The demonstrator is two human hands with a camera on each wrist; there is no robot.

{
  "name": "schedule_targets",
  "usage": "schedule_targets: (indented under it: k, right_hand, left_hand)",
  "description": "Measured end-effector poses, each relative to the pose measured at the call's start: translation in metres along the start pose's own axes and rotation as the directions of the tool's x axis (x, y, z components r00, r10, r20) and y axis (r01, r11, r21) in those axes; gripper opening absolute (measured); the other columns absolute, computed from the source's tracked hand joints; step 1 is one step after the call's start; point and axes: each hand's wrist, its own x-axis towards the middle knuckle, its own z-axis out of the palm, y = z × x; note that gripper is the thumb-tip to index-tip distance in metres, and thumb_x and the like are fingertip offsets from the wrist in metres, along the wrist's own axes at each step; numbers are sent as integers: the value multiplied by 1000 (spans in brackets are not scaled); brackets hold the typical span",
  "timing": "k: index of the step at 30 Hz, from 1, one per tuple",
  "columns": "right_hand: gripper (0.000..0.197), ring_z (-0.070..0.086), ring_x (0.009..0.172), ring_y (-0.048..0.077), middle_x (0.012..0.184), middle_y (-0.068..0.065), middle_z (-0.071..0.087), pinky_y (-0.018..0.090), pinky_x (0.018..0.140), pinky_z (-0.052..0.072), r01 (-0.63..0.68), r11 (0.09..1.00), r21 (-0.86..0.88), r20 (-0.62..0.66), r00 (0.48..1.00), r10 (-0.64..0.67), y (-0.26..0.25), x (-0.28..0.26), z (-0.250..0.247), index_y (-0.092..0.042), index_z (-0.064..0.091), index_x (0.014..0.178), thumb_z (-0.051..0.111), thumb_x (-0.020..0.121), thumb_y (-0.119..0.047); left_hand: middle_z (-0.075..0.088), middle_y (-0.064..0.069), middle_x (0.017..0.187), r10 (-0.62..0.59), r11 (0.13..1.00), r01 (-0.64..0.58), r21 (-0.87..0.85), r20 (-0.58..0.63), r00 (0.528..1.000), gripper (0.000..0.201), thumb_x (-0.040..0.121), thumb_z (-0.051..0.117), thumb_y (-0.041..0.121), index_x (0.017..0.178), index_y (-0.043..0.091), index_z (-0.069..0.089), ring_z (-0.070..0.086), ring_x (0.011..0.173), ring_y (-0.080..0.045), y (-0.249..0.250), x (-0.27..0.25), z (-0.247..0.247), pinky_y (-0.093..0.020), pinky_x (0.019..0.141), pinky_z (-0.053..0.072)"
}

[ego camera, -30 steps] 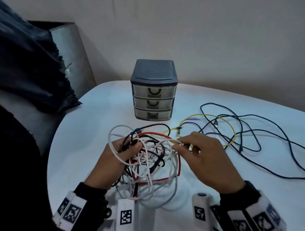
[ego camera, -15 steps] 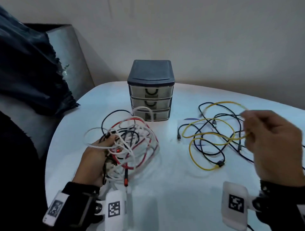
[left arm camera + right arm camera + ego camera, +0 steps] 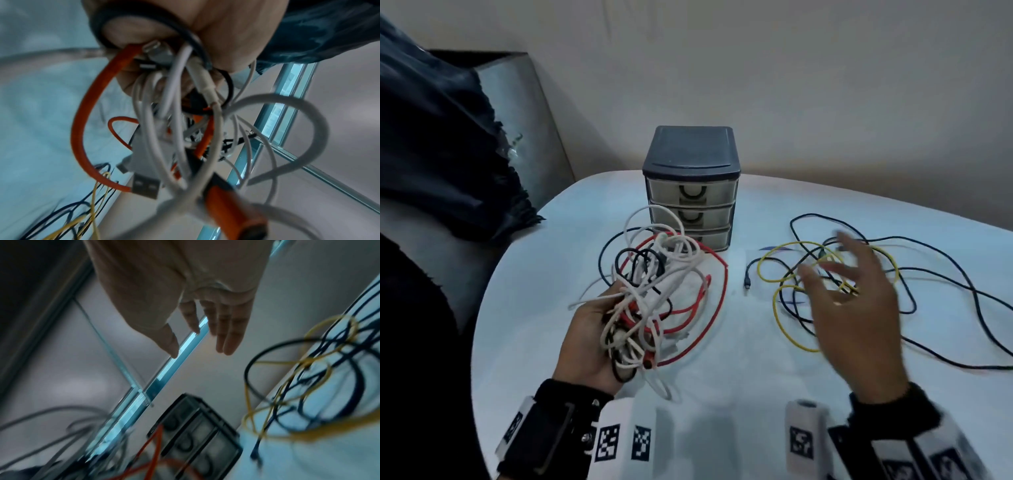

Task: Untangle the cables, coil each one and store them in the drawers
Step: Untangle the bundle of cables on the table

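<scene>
Left hand (image 3: 599,337), nearest, is gripping the tangled bundle (image 3: 654,291) of white, red and black cables above the tabletop's (image 3: 722,394) near-left part; fingers curled round it. A red cable's USB plug (image 3: 146,186) is dangling free, probably the best end to trace first. Right hand (image 3: 859,308) is hovering, fingers spread, holding nothing, over the loose yellow cable (image 3: 779,308) and dark cables (image 3: 941,274) lying on the right side. Advice: be feeding one free end back through loops, not pulling. Drawer unit (image 3: 691,185), all drawers closed, is standing towards the far edge.
</scene>
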Motion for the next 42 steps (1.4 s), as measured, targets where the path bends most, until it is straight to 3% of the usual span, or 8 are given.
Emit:
schedule_targets:
  k: [6, 11, 15, 22, 27, 33, 37, 42]
  right_hand:
    - [27, 62, 100, -10, 107, -19, 70, 6, 75, 46, -176, 958, 225, 297, 949, 105, -8, -31, 46, -27, 64, 122, 59, 96, -31]
    - [43, 65, 106, 1, 104, -26, 71, 33, 97, 51, -378, 857, 349, 448, 871, 202, -13, -41, 52, -32, 67, 112, 59, 83, -64]
    - [78, 57, 123, 4, 126, -27, 61, 46, 108, 45, -503, 805, 316, 538, 794, 284, -6, -39, 54, -45, 51, 135, 61, 65, -78]
    - [42, 65, 113, 26, 107, -9, 73, 45, 86, 58, -520, 727, 449, 500, 820, 278, -7, -32, 51, -28, 61, 127, 60, 87, -41]
    - [60, 59, 123, 10, 134, -11, 61, 29, 92, 54, -278, 818, 504, 481, 877, 2, -12, -36, 40, -35, 55, 132, 67, 78, -13]
    - [53, 52, 130, 9, 141, -15, 55, 28, 92, 54, 16, 907, 420, 444, 869, -220, -24, -53, 41, -46, 57, 131, 72, 82, -31]
    - [36, 63, 108, 11, 111, -16, 65, 25, 78, 56, 88, 955, 284, 227, 961, -156, -24, -59, 43, -30, 64, 111, 73, 78, -42]
    - [21, 61, 62, 8, 70, -16, 66, 10, 54, 39, 134, 982, 130, 455, 872, -180, -25, -64, 46, -27, 73, 83, 80, 73, -44]
  left_hand:
    - [46, -25, 145, -54, 978, 98, 185, -229, 972, 46, 95, 56, 34, 131, 6, 61, 42, 134, -46, -18, 14, 1, -65, 109, 33]
    - [70, -20, 107, 76, 984, -30, 176, -263, 962, 42, 86, 51, 26, 112, 0, 71, 69, 85, -29, -14, 13, 10, -41, 80, 57]
    - [62, -25, 119, 12, 1000, -11, 8, -167, 986, 54, 84, 46, 37, 119, 0, 64, 63, 97, -35, -8, 5, 6, -43, 89, 50]
    - [62, -21, 127, -10, 1000, 6, -24, -164, 986, 65, 88, 41, 43, 132, -1, 57, 62, 110, -34, -5, 1, 11, -48, 108, 39]
    - [54, -20, 140, -149, 989, 140, -56, -220, 964, 82, 81, 58, 66, 136, 5, 56, 48, 132, -40, -10, 7, 12, -60, 113, 30]
    - [65, -15, 111, -103, 995, 91, -50, -355, 929, 46, 94, 54, 38, 125, 6, 62, 63, 91, -33, -20, 16, 13, -43, 65, 59]
    - [66, -16, 126, 45, 995, -74, -71, -352, 935, 49, 100, 44, 40, 132, 7, 59, 64, 115, -32, -18, 19, 13, -47, 79, 59]
    - [70, -10, 112, 183, 976, -215, -38, -394, 901, 39, 89, 53, 41, 107, 13, 72, 68, 102, -26, -17, 20, 4, -43, 90, 56]
